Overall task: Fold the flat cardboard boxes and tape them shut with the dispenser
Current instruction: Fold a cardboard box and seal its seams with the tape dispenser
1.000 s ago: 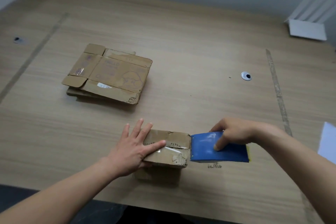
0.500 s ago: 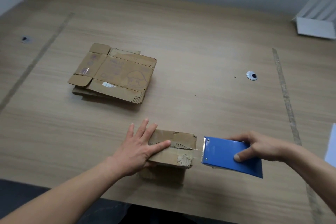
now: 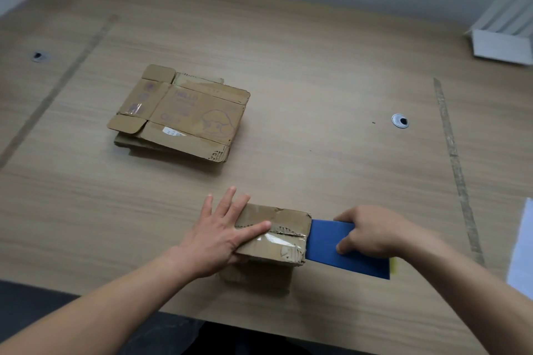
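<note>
One stack of flat cardboard boxes (image 3: 180,115) lies far-left on the tabletop (image 3: 317,72). Left hand (image 3: 222,235), fingers spread flat, presses the folded box (image 3: 274,235) top over its taped seam. Right hand (image 3: 375,232), grip curled on the blue tape dispenser (image 3: 326,242), butts it against the box's right edge.

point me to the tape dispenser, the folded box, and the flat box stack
tape dispenser (image 3: 340,248): head view, on its blue side panel, left of the gripping fingers.
folded box (image 3: 285,217): head view, on its top flap, bare cardboard.
flat box stack (image 3: 184,112): head view, on the top sheet's printed panel.
</note>
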Demonstrator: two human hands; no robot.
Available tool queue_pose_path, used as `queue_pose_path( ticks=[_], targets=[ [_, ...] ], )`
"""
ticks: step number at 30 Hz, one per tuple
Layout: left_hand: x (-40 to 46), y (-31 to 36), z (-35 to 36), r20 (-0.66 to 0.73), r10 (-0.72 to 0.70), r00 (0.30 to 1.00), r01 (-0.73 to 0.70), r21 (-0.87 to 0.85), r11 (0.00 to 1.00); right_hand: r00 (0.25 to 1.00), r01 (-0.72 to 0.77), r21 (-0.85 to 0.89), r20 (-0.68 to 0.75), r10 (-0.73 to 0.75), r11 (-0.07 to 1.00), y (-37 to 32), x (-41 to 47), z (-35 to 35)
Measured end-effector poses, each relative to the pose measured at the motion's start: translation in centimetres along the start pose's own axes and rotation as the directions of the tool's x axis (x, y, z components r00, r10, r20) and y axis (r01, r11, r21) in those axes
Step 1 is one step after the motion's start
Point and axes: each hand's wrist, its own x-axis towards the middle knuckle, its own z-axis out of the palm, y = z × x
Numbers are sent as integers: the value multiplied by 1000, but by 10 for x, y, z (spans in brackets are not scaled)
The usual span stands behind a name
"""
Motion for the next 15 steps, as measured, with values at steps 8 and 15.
queue_pose_path(
  ticks=[8, 15],
  targets=[
    [-1, -1, 3, 46, -2, 999, 7, -109, 994, 997, -13, -110, 77, 22, 994, -9, 3, 26],
    [0, -2, 1, 94, 11, 996, 6, -183, 983, 977, -81, 266, 210, 25, 961, 11, 17, 56]
  ],
)
